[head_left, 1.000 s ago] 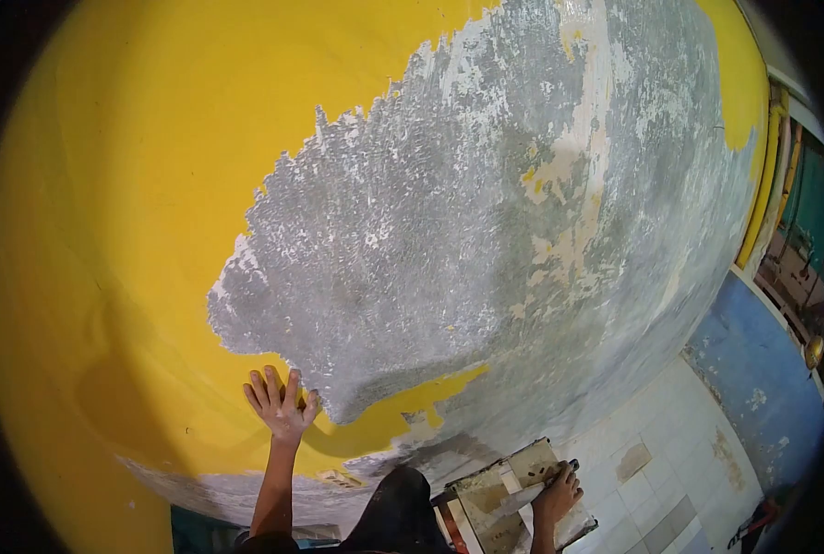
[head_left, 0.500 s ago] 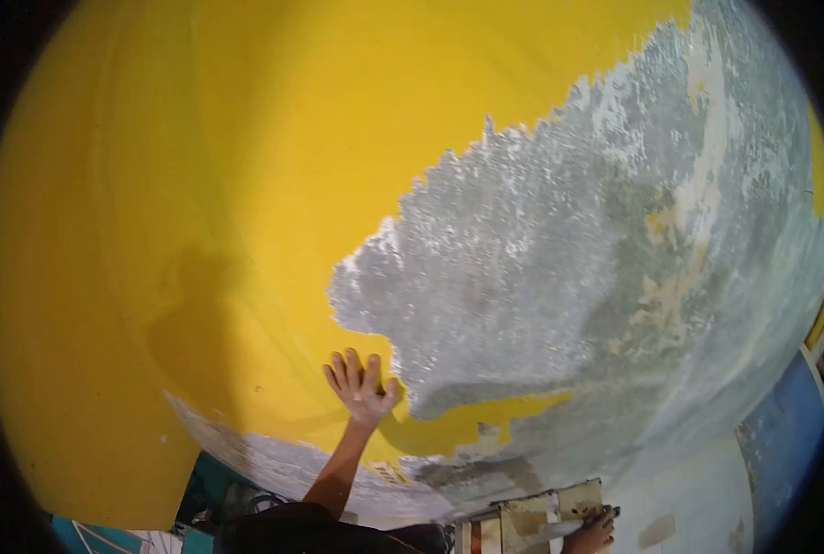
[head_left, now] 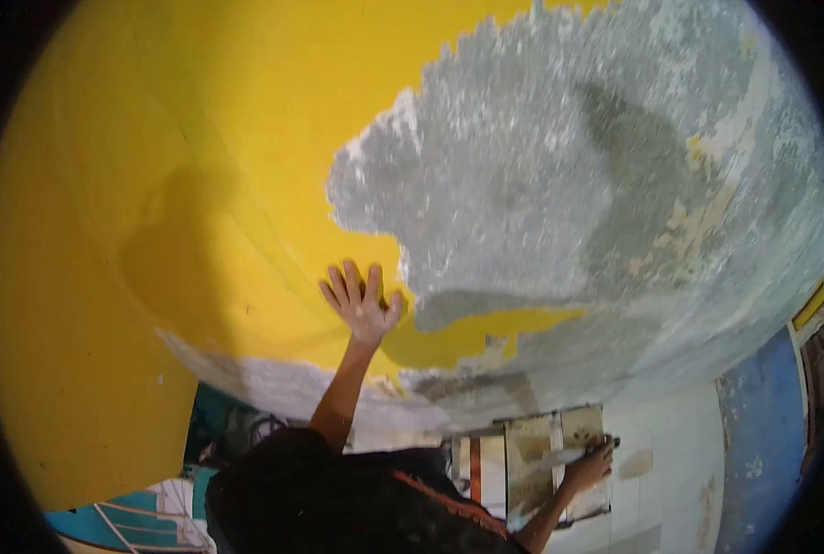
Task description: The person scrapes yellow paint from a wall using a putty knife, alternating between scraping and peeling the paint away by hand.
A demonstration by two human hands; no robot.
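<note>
Wall [head_left: 153,138] surface fills most of the view, and it is covered with yellow paint on the left and across the top. A large grey patch [head_left: 541,185] of bare, rough plaster is seen on its right half, with a ragged edge where the yellow stops. A narrow yellow strip [head_left: 486,328] is left below this patch, and a paler scraped band [head_left: 264,379] runs along the wall's foot.

White tiled floor [head_left: 670,434] is seen at the lower right, bordered by a blue painted surface [head_left: 763,434]. A flat, stained board [head_left: 541,452] is laid on the floor close to the wall.

Dark clothing [head_left: 338,499] of the person is visible at the bottom centre.

The left hand [head_left: 361,300] is pressed flat against the yellow paint, just beside the edge of the grey patch, with its fingers [head_left: 342,282] spread and pointing upward. The right hand [head_left: 589,466] is lowered onto the board, closed around a thin tool [head_left: 546,457] whose blade lies across the board; the exact grip cannot be made out.
</note>
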